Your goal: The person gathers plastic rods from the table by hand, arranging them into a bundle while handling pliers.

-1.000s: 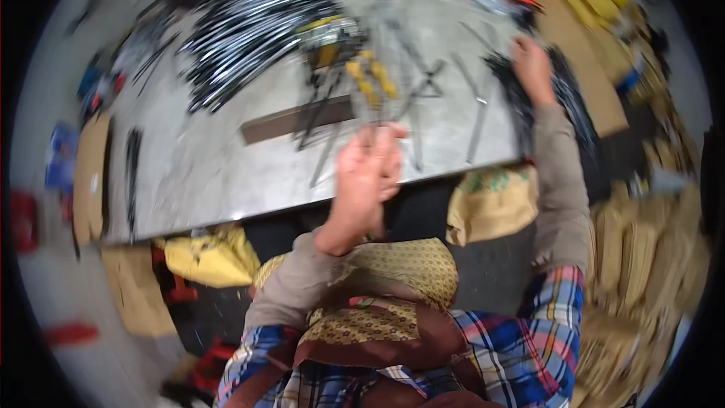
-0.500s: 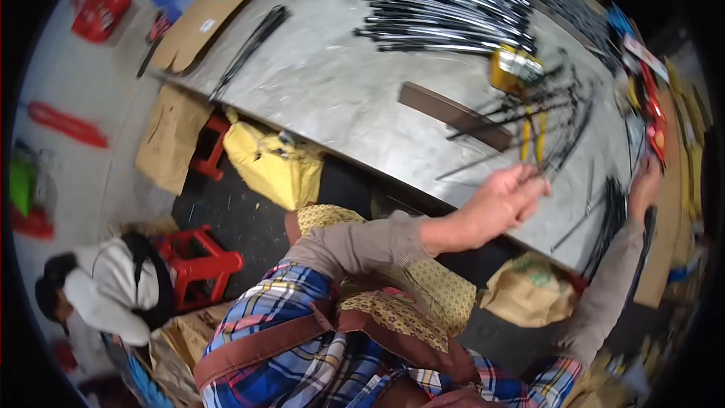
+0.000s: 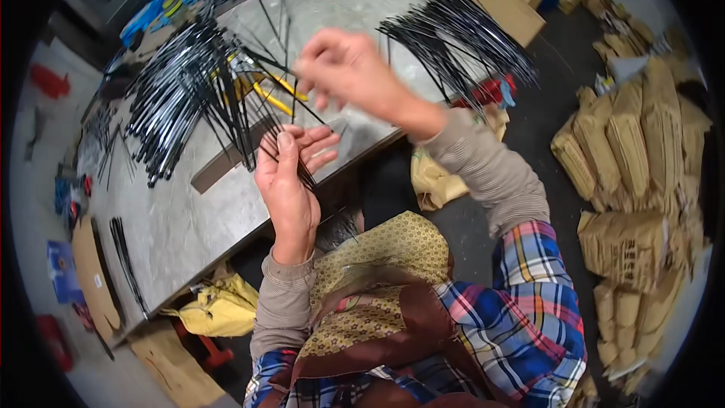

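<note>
My left hand [image 3: 291,181] is turned palm up above the table's near edge. Its thumb presses on a loose bunch of thin black cable ties [image 3: 238,125], which fans out away from me. My right hand [image 3: 359,79] hangs just beyond and to the right, blurred, its fingers curled in; what they hold, if anything, I cannot make out. Behind the bunch lie pliers with yellow handles [image 3: 272,98], partly covered by black strands. A large heap of glossy black cable ties [image 3: 162,117] lies left of the bunch, and a dark brown bar [image 3: 215,172] sits under its near side.
The grey table [image 3: 181,234] also carries another pile of black ties [image 3: 468,41] at right and a few ties [image 3: 124,257] at left. Below the edge are a yellow bag [image 3: 219,310] and a tan bag [image 3: 434,177]. Brown paper packages [image 3: 634,143] are stacked on the right.
The view has swung to the right. My left hand now has the bunch of ties in its palm. My right hand has come from the table's right side to beside the left hand.
</note>
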Available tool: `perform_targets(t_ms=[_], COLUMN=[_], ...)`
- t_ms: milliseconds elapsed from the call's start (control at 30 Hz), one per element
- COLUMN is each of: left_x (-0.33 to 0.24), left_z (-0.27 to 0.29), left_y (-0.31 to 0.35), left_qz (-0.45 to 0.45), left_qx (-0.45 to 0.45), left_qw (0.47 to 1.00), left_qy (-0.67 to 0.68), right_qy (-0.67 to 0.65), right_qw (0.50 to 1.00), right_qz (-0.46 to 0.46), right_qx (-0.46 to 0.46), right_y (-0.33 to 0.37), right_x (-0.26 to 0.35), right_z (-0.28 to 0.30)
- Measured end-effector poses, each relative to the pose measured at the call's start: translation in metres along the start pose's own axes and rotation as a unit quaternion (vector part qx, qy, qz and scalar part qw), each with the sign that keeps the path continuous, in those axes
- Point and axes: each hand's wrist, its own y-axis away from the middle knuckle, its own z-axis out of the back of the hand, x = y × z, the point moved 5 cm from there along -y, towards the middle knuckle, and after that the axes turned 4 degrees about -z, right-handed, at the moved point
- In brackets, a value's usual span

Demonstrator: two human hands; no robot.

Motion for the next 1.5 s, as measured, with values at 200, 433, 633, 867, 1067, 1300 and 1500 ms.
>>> perform_targets(t_ms=[200,433,633,867,1067,1300,1500], left_x=[0.001,-0.033,-0.039,-0.043,-0.042,-0.042,-0.041], left_z=[0.010,0.019,0.023,0.028,0.026,0.029,0.025], left_y=[0.018,0.023,0.023,0.022,0.023,0.024,0.020], left_qz=[0.080,0.035,0.034,0.026,0.024,0.028,0.038], left_qx=[0.052,0.043,0.053,0.029,0.022,0.017,0.028], left_qw=[0.995,0.998,0.998,0.999,0.999,0.999,0.998], left_qy=[0.014,0.011,0.024,0.013,0.018,0.021,0.033], right_qy=[-0.031,0.426,0.642,0.716,0.680,0.566,0.494], right_qw=[0.996,0.895,0.734,0.659,0.682,0.779,0.844], right_qz=[0.051,0.034,0.019,-0.126,-0.156,-0.213,-0.179], right_qx=[0.066,-0.127,-0.221,-0.195,-0.220,-0.168,-0.104], right_y=[0.016,0.007,0.009,-0.014,-0.026,-0.044,-0.047], right_x=[-0.020,-0.087,-0.092,-0.100,-0.100,-0.130,-0.143], right_z=[-0.017,0.151,0.262,0.275,0.262,0.285,0.309])
